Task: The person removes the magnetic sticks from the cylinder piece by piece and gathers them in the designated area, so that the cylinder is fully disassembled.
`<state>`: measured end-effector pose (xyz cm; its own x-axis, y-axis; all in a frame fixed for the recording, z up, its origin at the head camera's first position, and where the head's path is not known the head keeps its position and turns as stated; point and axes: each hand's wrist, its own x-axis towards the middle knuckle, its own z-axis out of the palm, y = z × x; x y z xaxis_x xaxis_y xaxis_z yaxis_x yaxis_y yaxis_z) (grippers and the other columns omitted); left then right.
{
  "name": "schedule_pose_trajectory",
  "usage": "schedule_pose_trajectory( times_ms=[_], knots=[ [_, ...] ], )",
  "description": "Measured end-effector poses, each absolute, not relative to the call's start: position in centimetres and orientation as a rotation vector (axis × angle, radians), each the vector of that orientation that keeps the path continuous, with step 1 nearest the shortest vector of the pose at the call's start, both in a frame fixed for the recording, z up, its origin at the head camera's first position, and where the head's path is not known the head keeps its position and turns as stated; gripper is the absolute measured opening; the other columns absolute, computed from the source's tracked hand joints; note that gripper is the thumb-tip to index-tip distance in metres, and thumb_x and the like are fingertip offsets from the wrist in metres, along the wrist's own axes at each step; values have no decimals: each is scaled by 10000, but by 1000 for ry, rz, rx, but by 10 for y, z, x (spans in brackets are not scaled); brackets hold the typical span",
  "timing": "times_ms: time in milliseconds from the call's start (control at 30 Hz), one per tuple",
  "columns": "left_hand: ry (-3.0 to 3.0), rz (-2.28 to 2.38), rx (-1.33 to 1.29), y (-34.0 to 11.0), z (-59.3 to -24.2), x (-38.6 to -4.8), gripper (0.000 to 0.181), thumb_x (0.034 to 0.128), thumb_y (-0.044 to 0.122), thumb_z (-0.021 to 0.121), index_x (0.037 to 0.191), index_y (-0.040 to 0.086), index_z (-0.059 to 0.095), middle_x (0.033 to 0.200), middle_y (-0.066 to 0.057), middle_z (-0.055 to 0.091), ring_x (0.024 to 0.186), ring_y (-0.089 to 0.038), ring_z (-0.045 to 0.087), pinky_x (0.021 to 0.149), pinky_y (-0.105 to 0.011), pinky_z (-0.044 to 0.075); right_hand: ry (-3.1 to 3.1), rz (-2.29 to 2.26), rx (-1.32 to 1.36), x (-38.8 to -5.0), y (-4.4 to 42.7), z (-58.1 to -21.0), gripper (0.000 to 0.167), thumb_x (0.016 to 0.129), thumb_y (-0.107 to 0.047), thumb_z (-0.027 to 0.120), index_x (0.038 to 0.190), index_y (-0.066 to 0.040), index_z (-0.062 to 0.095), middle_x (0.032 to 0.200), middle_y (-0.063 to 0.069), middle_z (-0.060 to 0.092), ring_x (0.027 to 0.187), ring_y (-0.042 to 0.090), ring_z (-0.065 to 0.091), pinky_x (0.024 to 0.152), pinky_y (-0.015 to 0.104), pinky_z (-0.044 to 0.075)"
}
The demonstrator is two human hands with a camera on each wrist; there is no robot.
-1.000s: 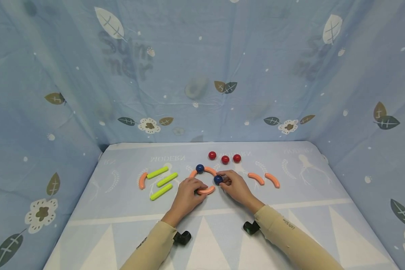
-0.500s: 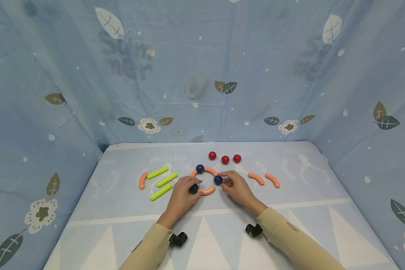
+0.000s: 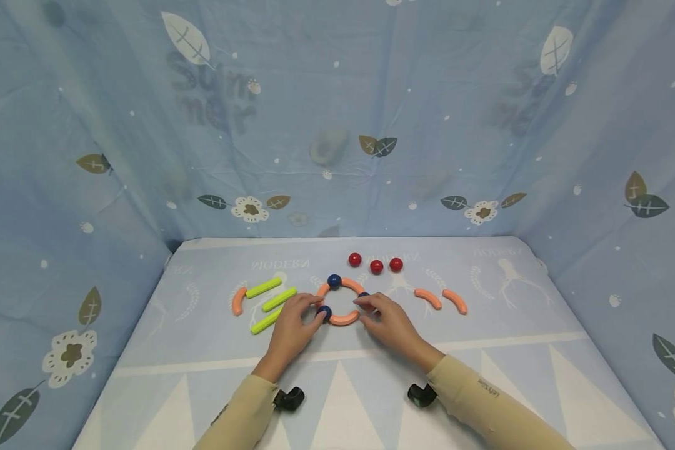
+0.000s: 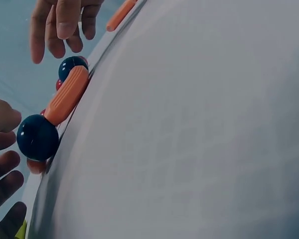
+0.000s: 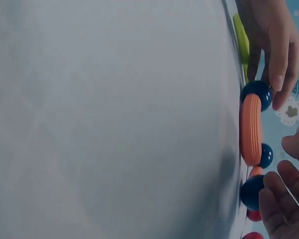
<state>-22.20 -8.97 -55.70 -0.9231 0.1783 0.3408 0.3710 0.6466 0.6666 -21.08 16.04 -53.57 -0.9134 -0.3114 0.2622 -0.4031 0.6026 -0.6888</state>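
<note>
In the head view, orange curved sticks and blue balls form a ring. A blue ball (image 3: 325, 314) sits at its front left, beside the front orange curved stick (image 3: 344, 319). My left hand (image 3: 291, 326) is around this ball's left side, fingers spread and slightly apart from it in the left wrist view. My right hand (image 3: 390, 324) is at the ring's right, its relaxed fingers partly hiding another blue ball (image 5: 252, 192); whether they touch it, I cannot tell. The far blue ball (image 3: 334, 281) lies between two more orange curved sticks, of which one (image 3: 353, 285) is at right.
Three red balls (image 3: 376, 267) lie behind the ring. Lime-green sticks (image 3: 279, 299) and one orange curved stick (image 3: 239, 301) are at left. Two loose orange curved sticks (image 3: 454, 301) lie at right. A patterned blue curtain (image 3: 332, 125) encloses the table.
My left hand has drawn back leftward, uncovering the front-left blue ball and the front orange curved stick's end. My right hand has moved slightly nearer to me and now partly hides the right blue ball.
</note>
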Motion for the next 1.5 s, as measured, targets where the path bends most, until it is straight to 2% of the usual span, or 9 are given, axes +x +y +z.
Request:
schedule_pose_trajectory(
  times_ms=[167,333,633,867,1167,1500],
  knots=[
    [-2639,-1178,-474,-91,-558,-222,358,884,236,820,1223,162,731,1162,0,632,1139,-207,601,1115,-455,416,-2735,1188,672,-207,148,-538,357,899,-69,769,1244,-141,708,1177,-5,702,1103,164,652,964,400,536],
    [-2638,-1184,-502,-91,-561,-223,336,880,226,822,1199,166,736,1144,33,625,1107,-167,612,1014,-428,495,-2734,1143,735,-206,137,-542,364,883,-66,789,1231,-133,711,1218,-7,695,1173,183,632,1001,418,513],
    [-2651,-1169,-510,-90,-562,-223,308,889,211,815,1182,166,732,1131,24,646,1066,-150,633,961,-397,522,-2729,1100,756,-209,124,-545,324,892,-89,787,1207,-123,721,1178,13,709,1111,172,653,952,391,536],
    [-2646,-1189,-505,-90,-562,-223,301,890,201,814,1177,156,735,1130,19,647,1069,-153,636,970,-396,520,-2763,1108,716,-212,121,-544,286,898,-119,789,1180,-114,740,1132,12,715,1061,173,656,917,378,546],
    [-2640,-1235,-494,-91,-563,-223,297,889,201,815,1173,169,731,1117,30,648,1065,-141,636,950,-386,530,-2795,1161,723,-216,120,-545,181,906,-135,786,1085,-124,769,1032,-28,727,924,104,646,825,327,558],
    [-2636,-1285,-499,-92,-561,-223,282,892,180,811,1160,145,732,1093,15,647,992,-128,633,898,-359,545,-2787,1176,718,-216,120,-545,174,904,-133,789,1078,-136,776,1008,-49,728,892,76,640,788,299,556]
  ],
)
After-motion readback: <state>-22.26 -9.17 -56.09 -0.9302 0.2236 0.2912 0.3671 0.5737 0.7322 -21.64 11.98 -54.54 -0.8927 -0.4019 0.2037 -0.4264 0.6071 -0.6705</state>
